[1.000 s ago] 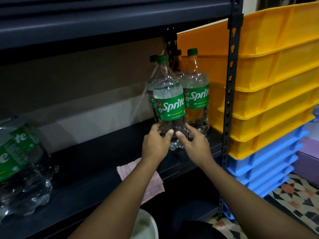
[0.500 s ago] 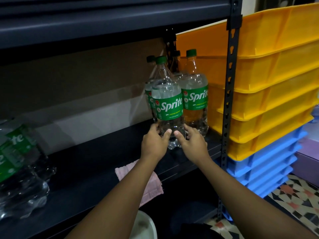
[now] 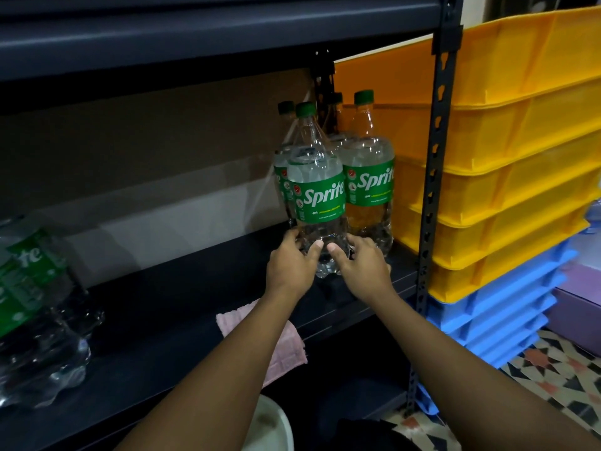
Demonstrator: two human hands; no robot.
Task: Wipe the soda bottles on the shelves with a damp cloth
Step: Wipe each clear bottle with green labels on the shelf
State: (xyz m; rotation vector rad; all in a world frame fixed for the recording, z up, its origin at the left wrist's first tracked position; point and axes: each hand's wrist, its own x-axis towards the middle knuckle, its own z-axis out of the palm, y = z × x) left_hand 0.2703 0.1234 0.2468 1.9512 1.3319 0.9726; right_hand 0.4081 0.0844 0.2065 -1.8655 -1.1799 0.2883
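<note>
Status: wiping is not in hand at this moment. The pink cloth (image 3: 234, 320) lies idle on the dark shelf (image 3: 169, 307) at its front edge, partly under the left forearm, in neither hand.

The left hand (image 3: 291, 266) and right hand (image 3: 364, 268) grip the base of the front bottle (image 3: 317, 193), fingers curled round it, thumbs nearly meeting. It stands upright at the shelf's right end among three others.

Which bottles are already wiped cannot be told. The wrapped pack (image 3: 32, 304) at left likely remains.

Legible: "Sprite" on the front bottle and its right neighbour (image 3: 369, 183). Small print is unreadable.
</note>
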